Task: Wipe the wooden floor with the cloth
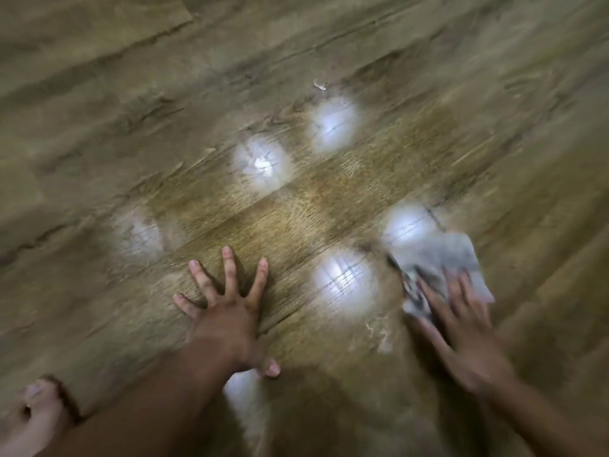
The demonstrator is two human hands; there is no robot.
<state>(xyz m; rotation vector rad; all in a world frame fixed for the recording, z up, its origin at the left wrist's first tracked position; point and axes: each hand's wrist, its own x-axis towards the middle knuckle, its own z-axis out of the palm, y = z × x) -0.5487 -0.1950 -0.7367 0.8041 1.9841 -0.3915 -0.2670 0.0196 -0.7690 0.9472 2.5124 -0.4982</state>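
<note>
The wooden floor (296,206) of brown planks fills the whole head view, with several bright light reflections on it. My left hand (227,311) rests flat on the floor at lower centre, its fingers straight and spread wide. At the lower right lies a grey-white, soiled cloth (438,255), spread on the planks. My right hand (461,321) presses down on the cloth's near part with straight fingers. That hand and the cloth are blurred by motion.
A small pale scrap of debris (319,84) lies on the floor further ahead. My bare foot (33,410) shows at the bottom left corner. A whitish smear (379,334) marks the plank between my hands.
</note>
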